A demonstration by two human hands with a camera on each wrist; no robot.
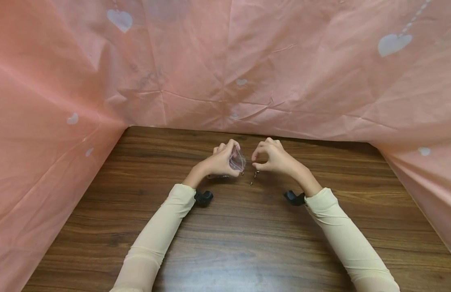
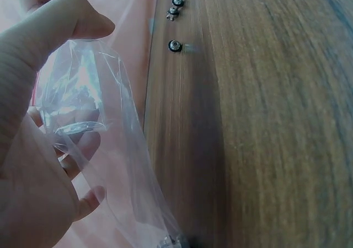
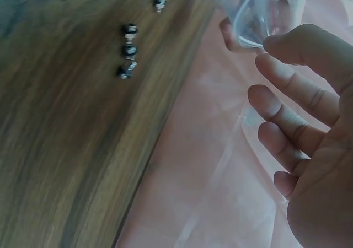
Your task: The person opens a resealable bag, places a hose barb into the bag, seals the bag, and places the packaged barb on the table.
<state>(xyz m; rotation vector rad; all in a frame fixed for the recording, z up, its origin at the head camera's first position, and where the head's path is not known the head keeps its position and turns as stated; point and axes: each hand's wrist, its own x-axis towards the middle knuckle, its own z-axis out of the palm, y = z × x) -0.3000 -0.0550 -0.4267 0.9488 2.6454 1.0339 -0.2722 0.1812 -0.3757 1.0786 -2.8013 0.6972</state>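
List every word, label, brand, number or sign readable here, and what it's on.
No readable words, brands or numbers in any view.
Clear plastic bag: no legible print.
Small metal parts: too small and blurred to tell whether they're marked.
Black wrist devices: too small to tell whether they're marked.
Pink sheet: pale heart shapes, a pattern without legible lettering.

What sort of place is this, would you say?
Probably a screened-off work area: a brown wood-grain tabletop, pink heart-printed sheeting behind and beside it, and small dark metallic parts on top.
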